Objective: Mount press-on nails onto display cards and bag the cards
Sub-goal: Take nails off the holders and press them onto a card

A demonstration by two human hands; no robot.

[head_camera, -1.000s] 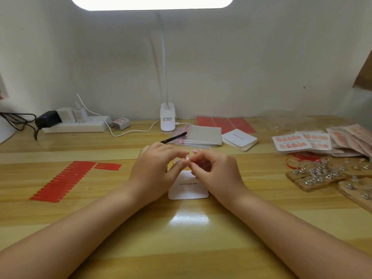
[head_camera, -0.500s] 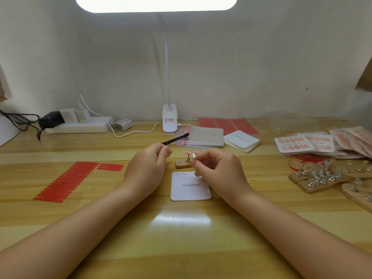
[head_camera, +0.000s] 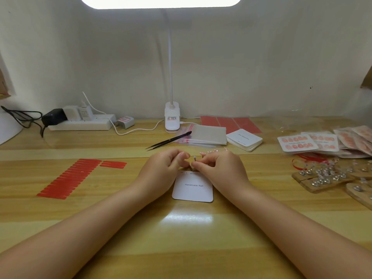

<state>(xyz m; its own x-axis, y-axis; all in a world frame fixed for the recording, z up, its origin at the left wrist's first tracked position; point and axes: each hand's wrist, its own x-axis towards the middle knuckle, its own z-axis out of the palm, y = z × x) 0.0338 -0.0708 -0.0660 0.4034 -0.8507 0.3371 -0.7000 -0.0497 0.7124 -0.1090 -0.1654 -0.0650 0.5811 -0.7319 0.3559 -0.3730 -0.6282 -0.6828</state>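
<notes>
- Wooden worktop [head_camera: 120, 228] against a plain white wall, lit by a clip lamp [head_camera: 172, 119].
- Red strips [head_camera: 68, 178] lay left; tweezers [head_camera: 169, 140], bags [head_camera: 203, 135] and finished cards [head_camera: 297, 142] lay behind and right.
- Display card [head_camera: 193, 188] lay between the wrists, far edge hidden by the hands.
- Left hand [head_camera: 161, 170], apart half a second earlier, had closed in, curled; whether it held anything, unclear. Right hand [head_camera: 219, 168] pinched a small nail piece [head_camera: 194, 158].

A single head-worn, wide-angle view looks forward and down from the near edge of a wooden table [head_camera: 120, 228], facing the white wall behind it. The clip lamp [head_camera: 172, 118] stands at the far middle; its lit head cuts the top edge of the frame. Both forearms enter from the bottom corners, close to the lens, and converge in front of the lamp. No second view shares the scene.
</notes>
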